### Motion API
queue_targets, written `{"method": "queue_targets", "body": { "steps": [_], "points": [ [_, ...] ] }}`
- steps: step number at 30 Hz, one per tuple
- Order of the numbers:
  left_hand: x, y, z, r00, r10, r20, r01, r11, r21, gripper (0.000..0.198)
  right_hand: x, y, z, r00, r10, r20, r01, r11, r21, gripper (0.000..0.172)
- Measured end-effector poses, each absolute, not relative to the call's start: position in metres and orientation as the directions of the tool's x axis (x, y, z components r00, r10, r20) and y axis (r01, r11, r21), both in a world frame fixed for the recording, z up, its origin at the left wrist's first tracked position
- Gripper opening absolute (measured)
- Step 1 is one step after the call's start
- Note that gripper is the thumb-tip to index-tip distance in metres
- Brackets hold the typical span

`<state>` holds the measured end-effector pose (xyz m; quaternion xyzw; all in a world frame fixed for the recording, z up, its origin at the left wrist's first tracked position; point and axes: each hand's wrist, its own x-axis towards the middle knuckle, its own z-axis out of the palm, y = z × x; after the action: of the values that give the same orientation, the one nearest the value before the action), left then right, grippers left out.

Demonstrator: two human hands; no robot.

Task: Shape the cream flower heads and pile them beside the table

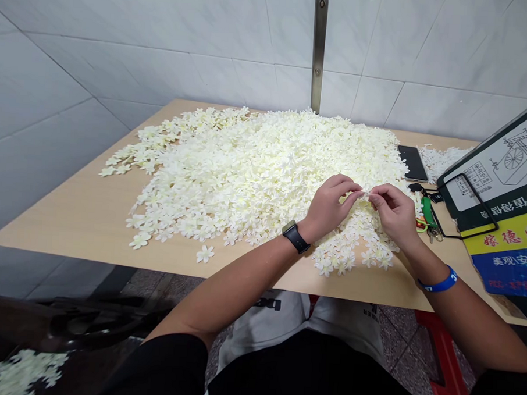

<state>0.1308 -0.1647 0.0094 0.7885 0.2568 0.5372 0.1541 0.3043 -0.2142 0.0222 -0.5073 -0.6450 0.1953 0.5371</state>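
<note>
A broad heap of cream-white artificial flowers [265, 168] spreads over the table, pale yellow at many of their centres. Over the right part of this heap, my left hand [333, 203] pinches with thumb and forefinger. My right hand [394, 212] is pinched too, its fingertips almost meeting those of the left. Between them shows a small white piece [365, 194], too small and covered to name for certain. Loose flowers [335, 256] lie below the hands near the table's front edge, and one single flower [205, 254] sits apart at front left.
A dark phone [412, 163] lies right of the heap, beside a pile of thin white bits [444, 162]. Keys with a green tag [429, 213], a black wire stand [485, 222] and a printed cardboard box [503, 196] occupy the right side. A tiled wall [209, 32] backs the table [70, 212].
</note>
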Motion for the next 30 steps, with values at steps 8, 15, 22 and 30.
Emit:
{"method": "queue_targets", "body": {
  "steps": [8,15,22,30],
  "points": [
    [0.1295,-0.1593,0.0121,0.219,0.656,0.723,0.169,-0.755,0.634,0.015,0.3051,-0.2124,0.0221,0.175,0.885,0.431,0.332,0.359,-0.872,0.022],
    [0.1291,-0.1608,0.0149,0.216,0.651,0.728,0.156,-0.759,0.632,0.019,0.3078,-0.2128,0.0220,0.184,0.877,0.443,0.383,0.351,-0.854,0.038],
    [0.1288,-0.1610,0.0158,0.194,0.652,0.733,0.156,-0.758,0.633,0.021,0.3066,-0.2098,0.0218,0.197,0.874,0.445,0.353,0.360,-0.864,0.023],
    [0.1297,-0.1628,0.0161,0.226,0.644,0.730,0.129,-0.763,0.633,0.016,0.3063,-0.2074,0.0183,0.212,0.872,0.441,0.343,0.357,-0.869,0.004]
  ]
}}
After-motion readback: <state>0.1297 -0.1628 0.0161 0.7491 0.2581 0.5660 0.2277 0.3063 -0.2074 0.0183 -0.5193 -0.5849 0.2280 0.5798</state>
